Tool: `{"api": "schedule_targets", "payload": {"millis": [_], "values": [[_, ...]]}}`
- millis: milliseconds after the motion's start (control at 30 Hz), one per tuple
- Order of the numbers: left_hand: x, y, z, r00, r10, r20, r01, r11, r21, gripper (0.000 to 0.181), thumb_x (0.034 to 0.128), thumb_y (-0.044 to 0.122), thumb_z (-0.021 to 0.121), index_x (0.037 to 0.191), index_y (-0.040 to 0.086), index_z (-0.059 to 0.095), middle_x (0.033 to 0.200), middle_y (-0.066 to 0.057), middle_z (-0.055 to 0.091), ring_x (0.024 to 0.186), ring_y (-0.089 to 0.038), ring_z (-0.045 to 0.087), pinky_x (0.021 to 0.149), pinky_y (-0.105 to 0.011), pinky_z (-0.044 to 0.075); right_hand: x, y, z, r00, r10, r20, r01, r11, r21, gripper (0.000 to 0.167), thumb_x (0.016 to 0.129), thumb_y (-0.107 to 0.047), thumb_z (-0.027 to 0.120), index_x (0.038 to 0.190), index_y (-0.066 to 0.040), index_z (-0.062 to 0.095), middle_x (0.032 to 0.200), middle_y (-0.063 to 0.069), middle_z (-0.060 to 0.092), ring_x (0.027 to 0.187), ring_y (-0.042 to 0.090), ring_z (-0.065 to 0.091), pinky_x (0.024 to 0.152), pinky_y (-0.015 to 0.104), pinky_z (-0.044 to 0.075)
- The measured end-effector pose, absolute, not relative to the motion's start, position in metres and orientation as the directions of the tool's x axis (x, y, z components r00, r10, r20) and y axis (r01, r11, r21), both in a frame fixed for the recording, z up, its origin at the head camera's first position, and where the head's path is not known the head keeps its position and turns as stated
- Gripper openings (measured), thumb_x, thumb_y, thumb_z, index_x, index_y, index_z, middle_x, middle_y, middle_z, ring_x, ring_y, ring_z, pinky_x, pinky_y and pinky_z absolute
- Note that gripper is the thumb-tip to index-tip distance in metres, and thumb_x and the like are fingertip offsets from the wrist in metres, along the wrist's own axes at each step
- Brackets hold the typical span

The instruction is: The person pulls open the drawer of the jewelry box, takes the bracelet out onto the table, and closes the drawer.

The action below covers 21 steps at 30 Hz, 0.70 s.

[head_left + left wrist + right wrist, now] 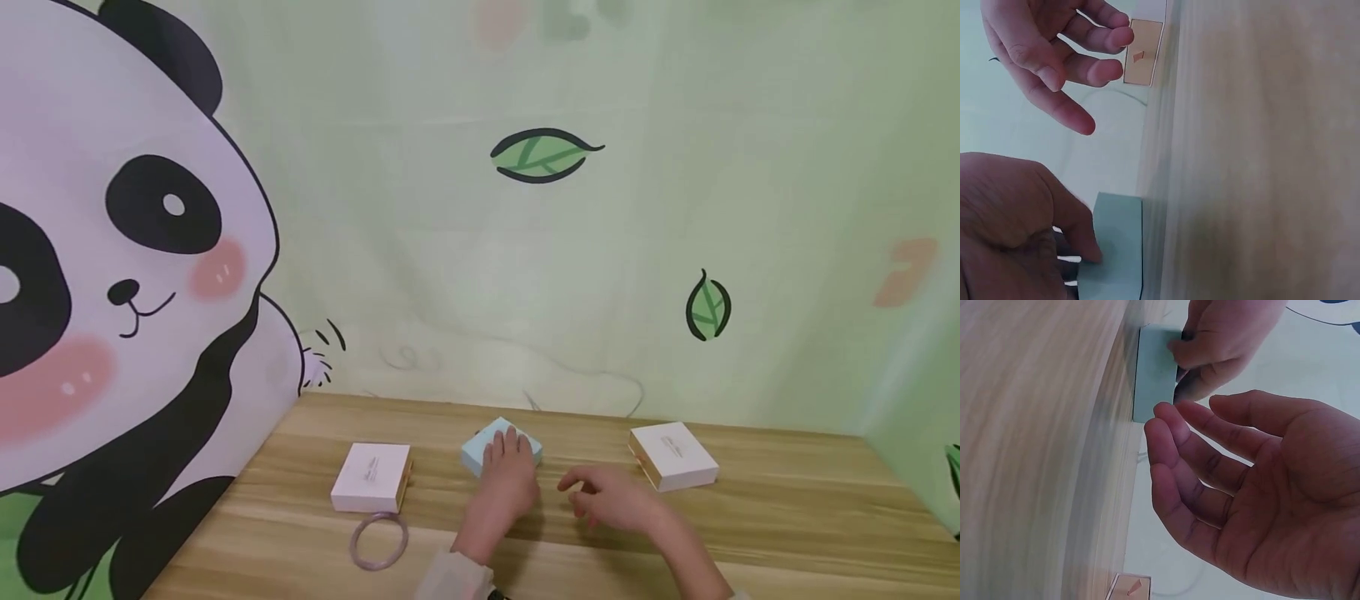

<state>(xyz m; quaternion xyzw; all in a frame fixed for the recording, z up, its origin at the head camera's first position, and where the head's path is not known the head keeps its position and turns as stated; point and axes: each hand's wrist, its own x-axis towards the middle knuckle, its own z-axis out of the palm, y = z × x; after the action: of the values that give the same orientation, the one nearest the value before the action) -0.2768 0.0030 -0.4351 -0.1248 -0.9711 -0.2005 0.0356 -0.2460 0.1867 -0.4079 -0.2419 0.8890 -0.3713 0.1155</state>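
Note:
A light blue box (480,446) sits at the middle of the table, turned cornerwise. My left hand (506,483) rests on its top with the fingers stretched over the lid; in the left wrist view, the thumb touches the near side of the blue box (1116,244). To the right, my right hand (611,497) hovers over the table, its fingers loosely bent and holding nothing. The right wrist view shows its palm and fingers (1210,462) apart from the blue box (1155,375). The left hand hides part of the lid.
A white box (371,477) with a gold-toned side stands on the left, and a similar white box (675,454) on the right. In front of the left one lies a pale purple bangle (378,542). Behind the wooden table (285,517) hangs a panda-printed backdrop (420,250).

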Motion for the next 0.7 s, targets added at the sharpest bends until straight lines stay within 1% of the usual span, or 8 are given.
{"api": "schedule_targets", "payload": {"millis": [133, 200, 267, 400, 500, 600, 700], "values": [[-0.2786, -0.0009, -0.4318, -0.953, 0.269, 0.142, 0.301, 0.901, 0.313, 0.059, 0.0871, 0.0, 0.07, 0.144, 0.002, 0.054, 0.154, -0.024, 0.042, 0.144, -0.043, 0.037, 0.116, -0.057, 0.032, -0.2475, 0.1869, -0.4066, -0.85, -0.526, -0.014, -0.355, 0.593, -0.723, 0.026, 0.095, -0.006, 0.058, 0.118, 0.002, 0.066, 0.081, 0.007, 0.069, 0.065, 0.026, 0.065, 0.058, 0.032, 0.051], [-0.2795, -0.0014, -0.4302, -0.951, 0.273, 0.143, 0.306, 0.895, 0.323, 0.057, 0.0859, -0.002, 0.07, 0.141, 0.005, 0.057, 0.153, -0.022, 0.044, 0.144, -0.042, 0.038, 0.116, -0.058, 0.033, -0.2476, 0.1868, -0.4064, -0.846, -0.533, -0.01, -0.361, 0.586, -0.725, 0.025, 0.095, -0.005, 0.058, 0.117, 0.003, 0.066, 0.08, 0.008, 0.069, 0.065, 0.026, 0.065, 0.058, 0.032, 0.051], [-0.2797, -0.0011, -0.4286, -0.951, 0.276, 0.138, 0.307, 0.886, 0.348, 0.053, 0.0879, 0.0, 0.069, 0.139, 0.005, 0.058, 0.153, -0.021, 0.044, 0.145, -0.043, 0.036, 0.116, -0.059, 0.032, -0.2475, 0.1867, -0.4063, -0.843, -0.538, -0.01, -0.363, 0.582, -0.728, 0.024, 0.094, -0.004, 0.058, 0.116, 0.003, 0.066, 0.08, 0.008, 0.068, 0.065, 0.027, 0.065, 0.058, 0.032, 0.051], [-0.2776, 0.0017, -0.4284, -0.959, 0.255, 0.121, 0.282, 0.853, 0.44, 0.049, 0.0957, 0.012, 0.066, 0.142, 0.002, 0.053, 0.158, -0.024, 0.035, 0.15, -0.046, 0.023, 0.118, -0.065, 0.022, -0.2488, 0.1855, -0.4064, -0.843, -0.538, -0.008, -0.364, 0.581, -0.728, 0.024, 0.094, -0.003, 0.057, 0.115, 0.003, 0.066, 0.078, 0.008, 0.068, 0.064, 0.027, 0.065, 0.058, 0.032, 0.051], [-0.2766, 0.0036, -0.4308, -0.97, 0.204, 0.132, 0.243, 0.843, 0.48, 0.051, 0.0996, 0.018, 0.062, 0.145, 0.001, 0.048, 0.16, -0.028, 0.029, 0.151, -0.05, 0.016, 0.119, -0.067, 0.016, -0.2488, 0.1843, -0.4064, -0.846, -0.534, -0.011, -0.36, 0.585, -0.726, 0.025, 0.092, -0.002, 0.057, 0.115, 0.003, 0.066, 0.077, 0.007, 0.067, 0.065, 0.026, 0.065, 0.058, 0.032, 0.05], [-0.2767, 0.0053, -0.4339, -0.977, 0.151, 0.151, 0.207, 0.844, 0.495, 0.057, 0.1007, 0.022, 0.061, 0.15, -0.001, 0.042, 0.16, -0.031, 0.027, 0.15, -0.051, 0.016, 0.119, -0.065, 0.015, -0.2471, 0.1841, -0.4069, -0.849, -0.529, -0.015, -0.363, 0.603, -0.71, 0.026, 0.091, -0.003, 0.057, 0.115, 0.001, 0.067, 0.075, 0.006, 0.067, 0.065, 0.024, 0.064, 0.059, 0.031, 0.048], [-0.2757, 0.0074, -0.4361, -0.978, 0.134, 0.162, 0.197, 0.848, 0.492, 0.062, 0.1018, 0.024, 0.06, 0.152, -0.005, 0.038, 0.158, -0.033, 0.028, 0.149, -0.052, 0.02, 0.119, -0.066, 0.016, -0.245, 0.1851, -0.4083, -0.852, -0.522, -0.022, -0.365, 0.624, -0.691, 0.026, 0.091, -0.004, 0.057, 0.115, -0.001, 0.067, 0.073, 0.004, 0.066, 0.065, 0.021, 0.063, 0.059, 0.031, 0.045]]}}
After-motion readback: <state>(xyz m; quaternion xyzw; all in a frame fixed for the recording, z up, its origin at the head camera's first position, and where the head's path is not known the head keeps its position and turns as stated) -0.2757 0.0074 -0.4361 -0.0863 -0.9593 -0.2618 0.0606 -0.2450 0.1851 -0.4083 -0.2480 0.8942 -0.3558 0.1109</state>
